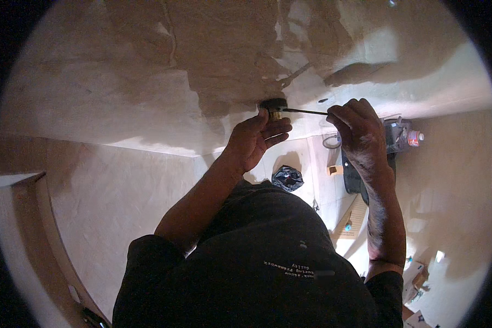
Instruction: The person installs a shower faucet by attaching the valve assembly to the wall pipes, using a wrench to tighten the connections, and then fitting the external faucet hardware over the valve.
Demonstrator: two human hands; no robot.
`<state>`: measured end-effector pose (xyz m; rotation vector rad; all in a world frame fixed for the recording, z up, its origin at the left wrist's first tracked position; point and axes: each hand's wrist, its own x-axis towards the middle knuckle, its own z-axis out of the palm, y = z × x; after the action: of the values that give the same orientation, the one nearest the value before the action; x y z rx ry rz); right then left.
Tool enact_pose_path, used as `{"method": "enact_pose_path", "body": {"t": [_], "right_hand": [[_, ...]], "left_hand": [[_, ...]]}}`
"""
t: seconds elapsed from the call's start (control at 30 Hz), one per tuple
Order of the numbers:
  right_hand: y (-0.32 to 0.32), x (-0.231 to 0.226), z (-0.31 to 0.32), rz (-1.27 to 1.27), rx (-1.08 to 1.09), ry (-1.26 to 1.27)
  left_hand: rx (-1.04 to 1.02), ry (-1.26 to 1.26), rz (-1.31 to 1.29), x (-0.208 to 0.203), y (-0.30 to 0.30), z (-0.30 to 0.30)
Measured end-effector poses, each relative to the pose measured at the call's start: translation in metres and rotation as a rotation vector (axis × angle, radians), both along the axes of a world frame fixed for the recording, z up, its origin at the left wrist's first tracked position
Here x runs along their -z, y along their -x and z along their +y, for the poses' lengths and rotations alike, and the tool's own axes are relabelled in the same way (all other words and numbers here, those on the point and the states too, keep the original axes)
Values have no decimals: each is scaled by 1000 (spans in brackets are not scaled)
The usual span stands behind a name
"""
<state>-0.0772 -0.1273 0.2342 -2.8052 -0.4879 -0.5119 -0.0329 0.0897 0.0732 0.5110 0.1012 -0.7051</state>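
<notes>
Brass-and-black round fitting [273,106] sits at a patched plaster wall [147,98]. Left hand [254,139] cups it with fingers half open; right hand [358,128] is closed around a thin black rod [306,111] reaching the fitting.

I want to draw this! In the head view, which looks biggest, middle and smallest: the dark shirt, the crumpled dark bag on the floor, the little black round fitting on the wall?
1. dark shirt, nearest the camera
2. crumpled dark bag
3. black round fitting, slightly smaller

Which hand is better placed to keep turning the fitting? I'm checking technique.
Probably the right hand: its fingers grip the thin dark tool reaching the round black fitting. The left hand only steadies underneath.
</notes>
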Motion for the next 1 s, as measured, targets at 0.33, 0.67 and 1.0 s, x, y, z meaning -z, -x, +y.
{"method": "enact_pose_path", "body": {"t": [0.33, 0.67, 1.0], "right_hand": [[-10, 7, -23, 51, -33, -12], [-8, 17, -32, 31, -77, -19], [14, 35, -45, 102, 67, -323]], "left_hand": [[-5, -143, 10, -1, 4, -7], [-2, -101, -18, -9, 1, -5], [45, -93, -5, -13, -2, -4]]}}
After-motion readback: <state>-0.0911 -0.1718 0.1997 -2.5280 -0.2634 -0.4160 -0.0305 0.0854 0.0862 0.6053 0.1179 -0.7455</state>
